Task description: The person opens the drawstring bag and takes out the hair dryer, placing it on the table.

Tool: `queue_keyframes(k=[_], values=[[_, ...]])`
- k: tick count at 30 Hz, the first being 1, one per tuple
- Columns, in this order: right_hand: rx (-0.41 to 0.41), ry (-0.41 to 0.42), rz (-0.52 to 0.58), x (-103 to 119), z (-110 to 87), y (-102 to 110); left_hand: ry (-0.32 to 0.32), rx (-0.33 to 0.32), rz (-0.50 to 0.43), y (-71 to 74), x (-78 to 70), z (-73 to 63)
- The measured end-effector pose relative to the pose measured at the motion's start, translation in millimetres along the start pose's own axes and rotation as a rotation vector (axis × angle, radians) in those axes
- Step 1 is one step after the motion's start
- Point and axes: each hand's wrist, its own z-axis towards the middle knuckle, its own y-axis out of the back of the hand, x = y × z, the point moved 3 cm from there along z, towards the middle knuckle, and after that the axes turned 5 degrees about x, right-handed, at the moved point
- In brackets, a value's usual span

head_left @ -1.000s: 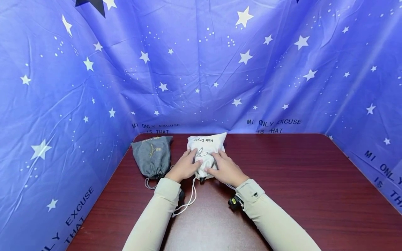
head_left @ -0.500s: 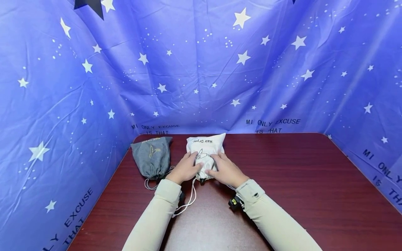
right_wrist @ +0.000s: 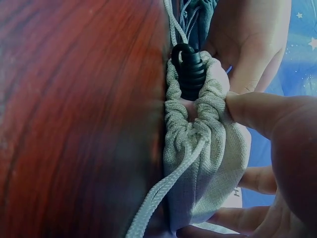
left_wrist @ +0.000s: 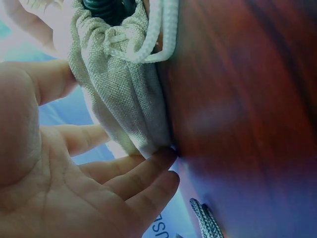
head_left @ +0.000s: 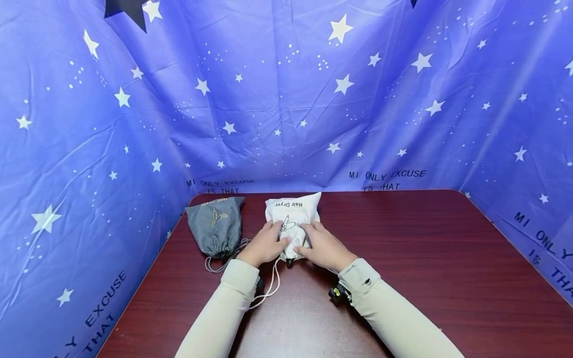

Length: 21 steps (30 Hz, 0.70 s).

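A white drawstring bag [head_left: 293, 211] printed "Hair Dryer" lies on the table between the two hands. Its gathered mouth faces the person, and a black ribbed cord end [right_wrist: 192, 74] pokes out of it. My left hand [head_left: 264, 243] rests on the bag's left side, thumb on the upper face; in the left wrist view its fingers [left_wrist: 143, 173] are fairly straight, tips at the cloth near the tabletop. My right hand [head_left: 329, 246] lies along the opposite side, its thumb [right_wrist: 252, 110] touching the gathered cloth. What is inside the bag is mostly hidden.
A grey drawstring bag [head_left: 215, 228] with yellow print lies left of the white one, its cords beside the left hand. A white cord [head_left: 273, 283] trails toward the left sleeve. The dark red table [head_left: 425, 258] meets a blue starred cloth [head_left: 277, 99] behind and at both sides.
The head view has shifted slightly, so everything sits a little differently in it. Both hands stay at the white bag's sides, with no clear movement of the bag.
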Motion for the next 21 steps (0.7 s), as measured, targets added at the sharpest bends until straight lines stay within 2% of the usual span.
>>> queue_keyframes(k=[12, 21], values=[[0.010, 0.001, -0.025, 2.5, -9.6, 0.7, -0.019, 0.001, -0.007, -6.6, 1.1, -4.2], [0.009, 0.006, -0.041, 4.7, -19.0, 4.6, -0.037, 0.028, 0.000, -6.4, -6.8, -9.5]])
